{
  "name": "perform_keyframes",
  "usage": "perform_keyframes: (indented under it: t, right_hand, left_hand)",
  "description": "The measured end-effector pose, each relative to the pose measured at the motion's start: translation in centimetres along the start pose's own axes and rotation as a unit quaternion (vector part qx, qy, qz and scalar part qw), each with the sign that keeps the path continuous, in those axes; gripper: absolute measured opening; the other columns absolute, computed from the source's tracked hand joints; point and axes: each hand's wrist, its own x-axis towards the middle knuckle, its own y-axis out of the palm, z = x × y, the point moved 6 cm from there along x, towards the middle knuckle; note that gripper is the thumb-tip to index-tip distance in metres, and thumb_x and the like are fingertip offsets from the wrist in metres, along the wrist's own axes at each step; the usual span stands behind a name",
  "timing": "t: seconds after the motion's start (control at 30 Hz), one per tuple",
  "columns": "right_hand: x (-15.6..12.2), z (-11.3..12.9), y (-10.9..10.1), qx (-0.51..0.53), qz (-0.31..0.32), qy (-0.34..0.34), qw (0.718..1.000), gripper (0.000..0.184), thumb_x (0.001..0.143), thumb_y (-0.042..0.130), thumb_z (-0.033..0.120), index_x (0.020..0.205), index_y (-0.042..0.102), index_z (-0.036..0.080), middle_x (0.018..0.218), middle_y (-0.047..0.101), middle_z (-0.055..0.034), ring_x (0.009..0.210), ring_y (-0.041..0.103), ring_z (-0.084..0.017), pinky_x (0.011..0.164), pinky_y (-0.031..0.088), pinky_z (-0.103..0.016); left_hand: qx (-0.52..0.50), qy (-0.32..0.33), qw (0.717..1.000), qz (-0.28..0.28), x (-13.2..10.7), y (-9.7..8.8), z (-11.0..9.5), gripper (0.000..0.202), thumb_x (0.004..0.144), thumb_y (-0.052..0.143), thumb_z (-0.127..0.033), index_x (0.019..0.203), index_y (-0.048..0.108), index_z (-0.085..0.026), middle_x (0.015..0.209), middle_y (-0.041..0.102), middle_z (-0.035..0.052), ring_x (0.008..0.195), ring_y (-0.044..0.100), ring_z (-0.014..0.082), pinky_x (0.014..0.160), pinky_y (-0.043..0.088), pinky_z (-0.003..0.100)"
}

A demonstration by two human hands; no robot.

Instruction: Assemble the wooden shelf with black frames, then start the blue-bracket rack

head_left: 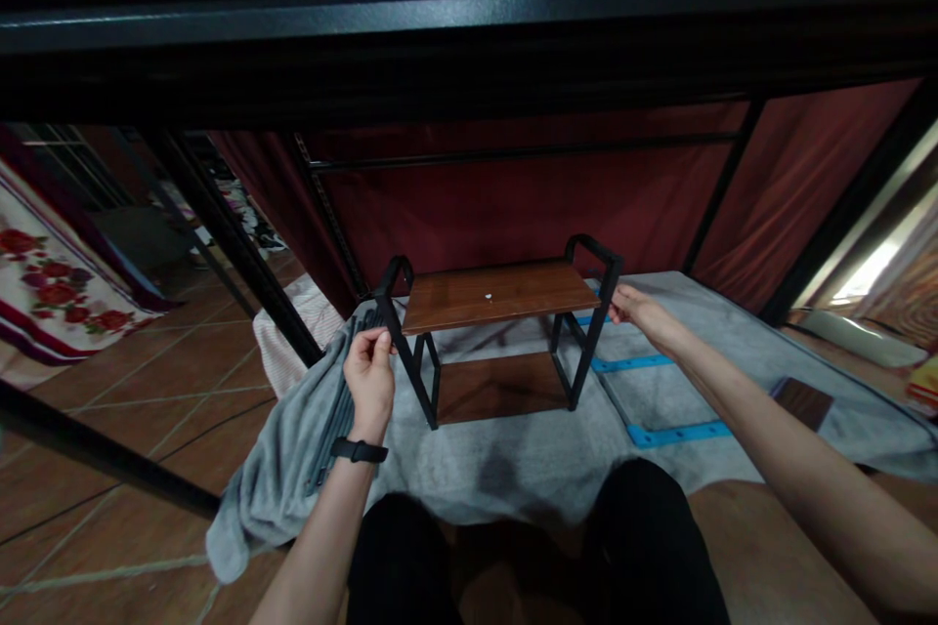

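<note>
A small two-tier shelf (498,295) with brown wooden boards and a black metal frame stands on a grey blanket (513,469) in front of me. My left hand (370,373) is closed in a pinch at the shelf's left black frame post. My right hand (636,306) reaches out and its fingers grip the right frame post near the top. A black band sits on my left wrist. A tiny white speck lies on the top board.
A black metal bed frame (469,20) spans overhead, with slanted black bars (234,244) at left. Dark red curtains (528,195) hang behind. Blue strips (678,433) and a dark brown board (802,400) lie on the blanket at right. Tiled floor and a floral cloth (51,293) are at left.
</note>
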Motion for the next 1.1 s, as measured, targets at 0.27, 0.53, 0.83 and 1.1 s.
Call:
perform_keyframes:
  t: [0.27,0.53,0.83,1.1]
  right_hand:
    - [-0.1,0.0,0.0,0.01,-0.017,0.049,0.999,0.04,0.076,0.064,0.06,0.072,0.052,0.022,0.062,0.057,-0.0001,0.055,0.049,-0.012,0.057,0.041,-0.028]
    - [-0.6,0.1,0.1,0.03,-0.038,0.059,0.997,0.044,0.074,0.066,0.063,0.072,0.051,0.022,0.064,0.057,-0.0001,0.057,0.049,-0.012,0.056,0.041,-0.026]
    - [-0.9,0.1,0.3,0.016,-0.03,0.055,0.998,0.054,0.07,0.062,0.076,0.075,0.053,0.023,0.064,0.056,-0.0005,0.057,0.048,-0.013,0.056,0.041,-0.028]
    - [-0.7,-0.8,-0.1,-0.012,-0.045,0.051,0.998,0.051,0.075,0.052,0.078,0.081,0.058,0.028,0.063,0.058,-0.0029,0.059,0.052,-0.019,0.056,0.041,-0.033]
  left_hand:
    - [0.014,0.02,1.0,-0.02,-0.3,-0.2,-0.1,0.025,0.086,0.064,-0.043,0.095,0.064,-0.019,0.076,0.06,-0.0013,0.067,0.056,0.013,0.069,0.047,0.027]
    - [-0.004,-0.005,1.0,0.017,-0.4,-0.3,-0.4,0.031,0.088,0.063,-0.046,0.105,0.067,-0.02,0.087,0.064,0.0016,0.069,0.056,0.012,0.067,0.046,0.025]
    - [-0.008,-0.02,1.0,0.019,-0.5,-0.2,-0.4,0.034,0.088,0.062,-0.047,0.108,0.068,-0.02,0.091,0.066,0.0029,0.069,0.056,0.0118,0.066,0.047,0.024]
    - [-0.006,-0.008,0.999,0.034,-0.7,-0.3,-0.6,0.036,0.088,0.062,-0.048,0.11,0.068,-0.021,0.101,0.068,0.0063,0.087,0.062,0.0172,0.071,0.049,0.026]
